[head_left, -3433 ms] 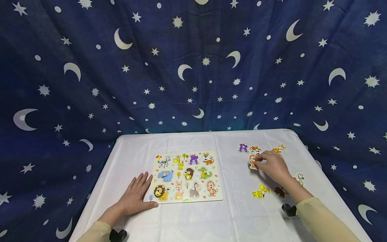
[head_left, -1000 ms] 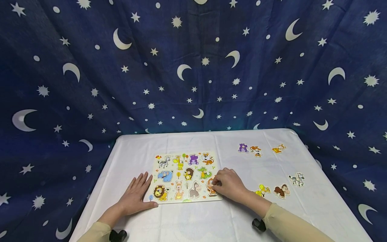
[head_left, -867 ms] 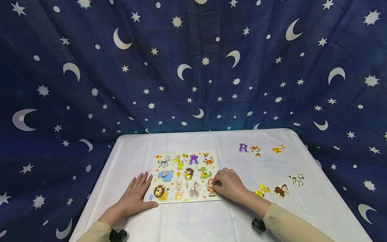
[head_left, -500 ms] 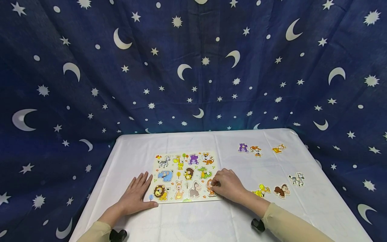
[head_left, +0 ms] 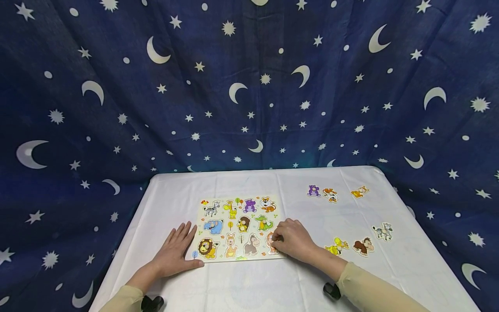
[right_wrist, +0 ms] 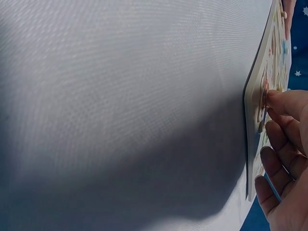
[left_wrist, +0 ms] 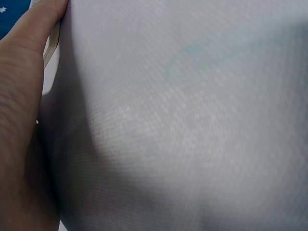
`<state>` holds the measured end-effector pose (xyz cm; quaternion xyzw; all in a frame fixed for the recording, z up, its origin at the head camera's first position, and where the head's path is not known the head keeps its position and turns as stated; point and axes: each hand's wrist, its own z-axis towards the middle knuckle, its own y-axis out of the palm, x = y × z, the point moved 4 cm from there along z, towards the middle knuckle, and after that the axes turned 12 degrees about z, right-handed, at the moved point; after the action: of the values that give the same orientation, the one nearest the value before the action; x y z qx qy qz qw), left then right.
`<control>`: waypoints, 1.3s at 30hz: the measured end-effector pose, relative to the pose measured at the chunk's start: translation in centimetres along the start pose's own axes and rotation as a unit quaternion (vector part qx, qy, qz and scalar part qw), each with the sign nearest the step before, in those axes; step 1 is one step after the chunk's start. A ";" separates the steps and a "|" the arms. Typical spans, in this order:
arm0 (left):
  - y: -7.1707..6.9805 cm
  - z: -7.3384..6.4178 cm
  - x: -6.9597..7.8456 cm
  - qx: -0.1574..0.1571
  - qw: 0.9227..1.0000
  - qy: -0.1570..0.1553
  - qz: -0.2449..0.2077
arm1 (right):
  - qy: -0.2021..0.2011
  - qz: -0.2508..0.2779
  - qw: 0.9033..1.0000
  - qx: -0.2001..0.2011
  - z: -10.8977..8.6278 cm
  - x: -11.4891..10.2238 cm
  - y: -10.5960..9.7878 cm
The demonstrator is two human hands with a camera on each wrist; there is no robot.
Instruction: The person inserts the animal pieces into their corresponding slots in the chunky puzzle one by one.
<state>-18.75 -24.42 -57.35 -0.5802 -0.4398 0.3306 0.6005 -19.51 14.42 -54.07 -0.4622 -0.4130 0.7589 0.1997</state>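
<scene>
My right hand [head_left: 295, 240] pinches the orange monkey puzzle piece [head_left: 270, 248] between thumb and fingertips, over the bottom right corner of the animal puzzle board [head_left: 255, 258]. Whether the piece sits fully in its recess is hidden by the fingers. In the right wrist view, thumb and index finger [right_wrist: 284, 101] meet at the piece while the other fingers curl loosely near the board's edge. My left hand [head_left: 173, 253] lies flat with spread fingers at the board's lower left corner, its thumb along the front edge. The left wrist view shows mostly white cloth.
Loose pieces lie right of the board: a purple hippo [head_left: 313, 190], a tiger [head_left: 330, 195], a kangaroo [head_left: 360, 191], a zebra [head_left: 383, 232], a brown gorilla [head_left: 363, 246] and a giraffe [head_left: 337, 246], partly behind my right wrist. A starry blue curtain [head_left: 249, 108] hangs behind the table.
My right hand picked the monkey piece up from beside the tiger and brought it left to the board's corner. Over the last second it has barely shifted. My left hand stayed put.
</scene>
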 end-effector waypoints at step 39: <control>0.1 0.0 -0.2 0.000 1.000 0.003 0.008 | -0.001 0.005 1.000 0.003 0.1 0.0 0.1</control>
<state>-18.84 -24.54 -57.45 -0.5851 -0.4333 0.3331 0.5991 -19.57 14.35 -54.18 -0.4626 -0.4087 0.7617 0.1968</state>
